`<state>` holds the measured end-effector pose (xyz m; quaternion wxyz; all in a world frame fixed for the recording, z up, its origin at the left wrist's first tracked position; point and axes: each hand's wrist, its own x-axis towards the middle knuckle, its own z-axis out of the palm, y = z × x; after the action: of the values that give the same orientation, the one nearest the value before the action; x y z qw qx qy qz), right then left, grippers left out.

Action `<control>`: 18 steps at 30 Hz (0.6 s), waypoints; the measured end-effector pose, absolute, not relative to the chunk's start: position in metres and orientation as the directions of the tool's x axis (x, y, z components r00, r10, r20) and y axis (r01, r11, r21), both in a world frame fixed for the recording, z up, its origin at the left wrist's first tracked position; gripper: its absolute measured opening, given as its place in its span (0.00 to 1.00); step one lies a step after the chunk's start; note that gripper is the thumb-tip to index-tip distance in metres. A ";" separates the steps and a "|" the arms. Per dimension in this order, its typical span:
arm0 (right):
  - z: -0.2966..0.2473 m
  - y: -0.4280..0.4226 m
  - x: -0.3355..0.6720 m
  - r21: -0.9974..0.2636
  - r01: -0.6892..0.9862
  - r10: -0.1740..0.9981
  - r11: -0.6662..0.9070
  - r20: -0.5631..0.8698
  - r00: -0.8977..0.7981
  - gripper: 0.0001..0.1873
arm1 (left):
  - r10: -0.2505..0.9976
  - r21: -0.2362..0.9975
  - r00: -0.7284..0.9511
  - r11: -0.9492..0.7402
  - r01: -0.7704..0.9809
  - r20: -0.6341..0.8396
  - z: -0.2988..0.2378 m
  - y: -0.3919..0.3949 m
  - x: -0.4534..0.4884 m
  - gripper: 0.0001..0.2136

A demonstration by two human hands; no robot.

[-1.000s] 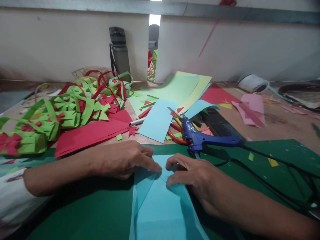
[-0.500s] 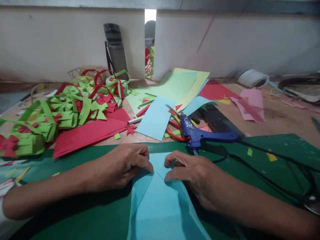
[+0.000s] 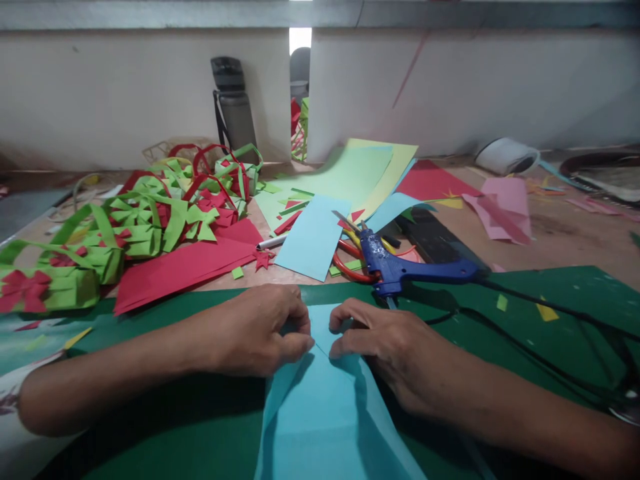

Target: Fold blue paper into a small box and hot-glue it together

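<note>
Creased blue paper (image 3: pixel 320 413) beneath curled fingers (image 3: pixel 353 341)

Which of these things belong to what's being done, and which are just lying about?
Apparently in use:
folded blue paper
left hand and right hand at it
green mat beneath

Apparently idle:
blue glue gun
red sheets
bottle
green baskets

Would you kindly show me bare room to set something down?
Perhaps the green mat between the left forearm and the blue paper, or the tabletop right of the pink paper. Beyond the left hand it's crowded with green bags and red sheets; beyond the right hand, with a glue gun.
</note>
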<state>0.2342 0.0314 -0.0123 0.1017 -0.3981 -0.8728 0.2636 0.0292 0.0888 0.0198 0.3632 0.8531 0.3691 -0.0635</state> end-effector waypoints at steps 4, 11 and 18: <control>-0.012 0.032 0.234 -0.538 0.640 0.748 0.548 -0.028 -0.664 0.16 | 0.603 0.527 0.696 -0.474 0.706 -0.390 0.019 0.088 0.030 0.08; -0.015 0.032 0.234 -0.542 0.631 0.745 0.555 -0.012 -0.667 0.15 | 0.604 0.523 0.695 -0.476 0.707 -0.391 0.018 0.090 0.030 0.06; -0.016 0.032 0.235 -0.537 0.632 0.745 0.559 -0.009 -0.667 0.15 | 0.627 0.531 0.693 -0.475 0.702 -0.356 0.016 0.087 0.031 0.06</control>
<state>0.2351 0.0316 -0.0161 0.1100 -0.3932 -0.8759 0.2571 0.0309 0.0866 0.0159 0.3352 0.8569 0.3877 -0.0562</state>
